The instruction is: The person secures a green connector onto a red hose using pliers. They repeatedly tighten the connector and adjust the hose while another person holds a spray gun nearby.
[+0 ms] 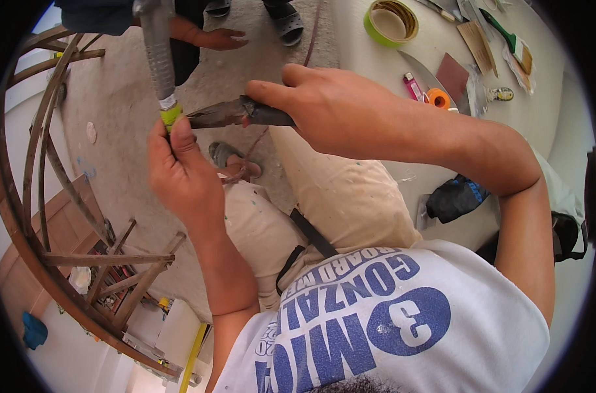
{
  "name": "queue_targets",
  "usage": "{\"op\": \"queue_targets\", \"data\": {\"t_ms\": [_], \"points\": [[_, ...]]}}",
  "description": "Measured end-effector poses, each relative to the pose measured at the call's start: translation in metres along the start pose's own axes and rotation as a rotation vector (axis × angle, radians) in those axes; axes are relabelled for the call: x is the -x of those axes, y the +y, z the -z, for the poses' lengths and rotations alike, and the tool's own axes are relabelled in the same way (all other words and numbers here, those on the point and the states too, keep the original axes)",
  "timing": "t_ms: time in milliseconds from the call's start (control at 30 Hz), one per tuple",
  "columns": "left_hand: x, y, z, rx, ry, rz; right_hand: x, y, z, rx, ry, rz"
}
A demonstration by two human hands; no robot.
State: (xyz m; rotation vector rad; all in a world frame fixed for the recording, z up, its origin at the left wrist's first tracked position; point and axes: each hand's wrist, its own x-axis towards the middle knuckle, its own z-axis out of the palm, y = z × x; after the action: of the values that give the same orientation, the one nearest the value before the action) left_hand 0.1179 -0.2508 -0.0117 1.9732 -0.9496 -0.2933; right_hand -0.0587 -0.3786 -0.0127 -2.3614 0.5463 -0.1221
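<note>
A grey, see-through ribbed tube (156, 56), perhaps a hose, hangs down from the top edge and ends in a yellow-green collar (171, 115). My left hand (188, 171) is closed around that collar, thumb on its near side. From the right, my right hand (327, 108) grips the dark handles of a pair of pliers (216, 116). The jaws point left and reach the collar beside my left thumb; whether they bite on it I cannot make out.
Another person's hand (220, 39) is just right of the tube. On the pale surface at right lie a green tape roll (374, 36), a pink lighter (412, 86), an orange roll (438, 99), a brush (505, 31) and a dark pouch (458, 198). A wooden frame (101, 259) stands at left.
</note>
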Motion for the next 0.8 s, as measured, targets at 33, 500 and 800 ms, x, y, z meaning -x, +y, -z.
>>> {"op": "queue_targets", "data": {"t_ms": [33, 500, 800], "points": [[-0.002, 0.002, 0.004, 0.065, -0.018, 0.036, -0.003, 0.002, 0.003, -0.017, -0.007, 0.024], [-0.007, 0.000, 0.020, 0.293, -0.191, 0.043, -0.047, 0.059, 0.030, 0.052, -0.085, 0.458], [0.000, -0.004, 0.017, 0.266, -0.183, 0.161, -0.004, 0.028, -0.036, -0.265, -0.006, 0.019]]}}
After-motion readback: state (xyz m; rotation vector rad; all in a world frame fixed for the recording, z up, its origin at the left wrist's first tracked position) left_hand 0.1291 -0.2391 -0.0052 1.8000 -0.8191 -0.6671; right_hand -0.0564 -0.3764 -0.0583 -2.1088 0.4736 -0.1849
